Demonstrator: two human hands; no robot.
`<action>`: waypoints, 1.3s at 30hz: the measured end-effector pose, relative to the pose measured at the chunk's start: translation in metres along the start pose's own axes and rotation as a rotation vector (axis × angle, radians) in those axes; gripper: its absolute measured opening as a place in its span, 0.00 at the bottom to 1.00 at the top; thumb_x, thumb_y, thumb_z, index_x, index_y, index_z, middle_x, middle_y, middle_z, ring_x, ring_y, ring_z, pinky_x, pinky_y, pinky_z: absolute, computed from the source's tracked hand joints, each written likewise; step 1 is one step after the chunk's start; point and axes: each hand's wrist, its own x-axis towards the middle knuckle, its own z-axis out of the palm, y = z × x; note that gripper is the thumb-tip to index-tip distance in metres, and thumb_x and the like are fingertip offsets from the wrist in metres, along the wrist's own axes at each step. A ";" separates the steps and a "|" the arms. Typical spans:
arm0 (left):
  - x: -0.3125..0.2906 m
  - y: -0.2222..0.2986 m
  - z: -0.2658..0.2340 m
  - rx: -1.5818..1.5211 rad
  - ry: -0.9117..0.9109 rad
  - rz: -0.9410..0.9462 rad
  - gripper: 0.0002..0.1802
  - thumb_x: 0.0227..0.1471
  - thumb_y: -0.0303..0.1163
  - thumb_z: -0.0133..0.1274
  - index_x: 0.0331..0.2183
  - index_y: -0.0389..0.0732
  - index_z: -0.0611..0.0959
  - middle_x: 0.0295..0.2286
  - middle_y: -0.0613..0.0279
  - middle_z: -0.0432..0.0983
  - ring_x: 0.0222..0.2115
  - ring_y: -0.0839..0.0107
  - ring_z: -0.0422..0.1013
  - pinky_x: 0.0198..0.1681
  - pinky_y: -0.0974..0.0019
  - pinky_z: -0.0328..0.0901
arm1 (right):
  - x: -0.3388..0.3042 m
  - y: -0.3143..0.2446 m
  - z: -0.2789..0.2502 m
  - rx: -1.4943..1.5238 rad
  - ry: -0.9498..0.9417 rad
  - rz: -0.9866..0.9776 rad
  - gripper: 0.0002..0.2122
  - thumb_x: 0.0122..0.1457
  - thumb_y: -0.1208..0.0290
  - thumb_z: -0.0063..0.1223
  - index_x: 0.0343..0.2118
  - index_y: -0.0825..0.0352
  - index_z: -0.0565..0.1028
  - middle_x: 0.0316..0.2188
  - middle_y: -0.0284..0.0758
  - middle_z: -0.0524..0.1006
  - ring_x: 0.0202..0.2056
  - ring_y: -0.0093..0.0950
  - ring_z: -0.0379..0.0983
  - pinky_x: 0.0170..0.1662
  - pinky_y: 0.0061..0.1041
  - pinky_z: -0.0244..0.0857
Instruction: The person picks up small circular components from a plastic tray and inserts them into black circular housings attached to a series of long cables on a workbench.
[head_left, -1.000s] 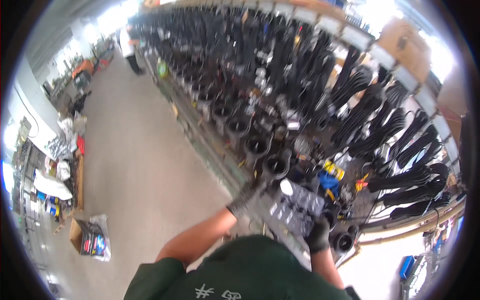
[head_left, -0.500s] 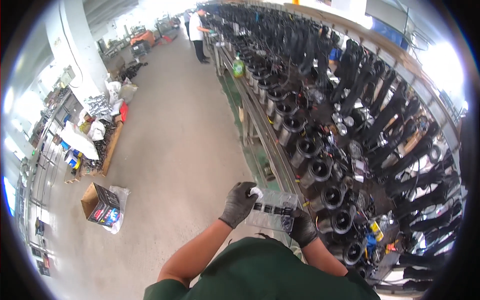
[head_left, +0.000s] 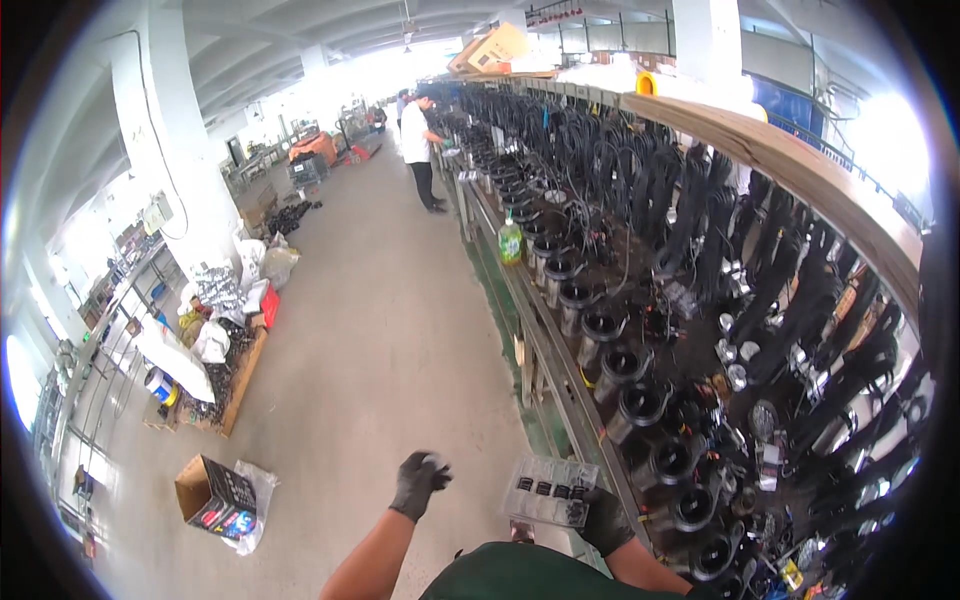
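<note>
My right hand [head_left: 606,522], in a dark glove, grips the right side of a clear plastic tray [head_left: 540,472]. A row of small black parts [head_left: 546,489] lies across the tray's compartments. My left hand [head_left: 420,486], gloved in dark grey, is raised to the left of the tray and apart from it. Its fingers are curled closed; a pale blurred bit shows at the fingertips, too unclear to name. Right of the tray runs a long bench with several metal cylinders [head_left: 620,375] that have black rims.
Black cables [head_left: 690,215] hang in bundles above the bench. On its edge stands a green bottle [head_left: 510,243]. Further along, a person [head_left: 417,150] in a white top works at the bench. An open carton [head_left: 213,500] and a loaded pallet [head_left: 243,385] stand on the floor at left.
My left hand has let go of the tray's left side and moved away left. The tray stays in my right hand. The view has tilted up, showing more of the room.
</note>
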 end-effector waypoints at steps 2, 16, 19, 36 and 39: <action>0.041 -0.040 -0.073 -0.016 0.204 -0.144 0.05 0.64 0.27 0.51 0.40 0.40 0.81 0.31 0.57 0.79 0.28 0.64 0.79 0.28 0.61 0.75 | 0.050 -0.015 0.001 0.010 -0.004 0.007 0.28 0.53 0.68 0.55 0.59 0.75 0.73 0.53 0.48 0.80 0.54 0.44 0.78 0.62 0.41 0.70; -0.018 -0.198 -0.365 0.731 0.727 -0.846 0.09 0.47 0.34 0.57 0.31 0.41 0.84 0.35 0.48 0.80 0.41 0.52 0.73 0.43 0.50 0.68 | 0.386 -0.066 0.127 0.022 -0.047 0.068 0.32 0.49 0.70 0.62 0.60 0.73 0.73 0.53 0.46 0.80 0.50 0.41 0.80 0.60 0.41 0.72; 0.051 -0.173 -0.389 0.652 0.753 -0.833 0.08 0.49 0.34 0.56 0.30 0.41 0.83 0.33 0.49 0.80 0.37 0.52 0.74 0.39 0.51 0.68 | 0.467 -0.054 0.141 -0.040 -0.045 -0.037 0.32 0.49 0.68 0.62 0.59 0.72 0.73 0.53 0.45 0.81 0.51 0.41 0.79 0.60 0.42 0.72; 0.633 0.067 -0.542 0.102 0.728 -0.168 0.13 0.58 0.18 0.44 0.29 0.39 0.82 0.21 0.59 0.75 0.17 0.69 0.70 0.17 0.63 0.66 | 0.834 -0.047 0.309 0.034 -0.043 -0.334 0.31 0.49 0.68 0.62 0.60 0.70 0.73 0.55 0.41 0.80 0.52 0.36 0.78 0.59 0.41 0.71; 0.671 0.037 -0.605 0.399 0.537 -0.043 0.10 0.60 0.23 0.46 0.29 0.39 0.81 0.19 0.56 0.74 0.16 0.63 0.70 0.16 0.57 0.66 | 0.926 -0.059 0.299 0.045 -0.146 -0.288 0.32 0.51 0.68 0.59 0.62 0.71 0.72 0.55 0.41 0.79 0.53 0.34 0.77 0.60 0.38 0.71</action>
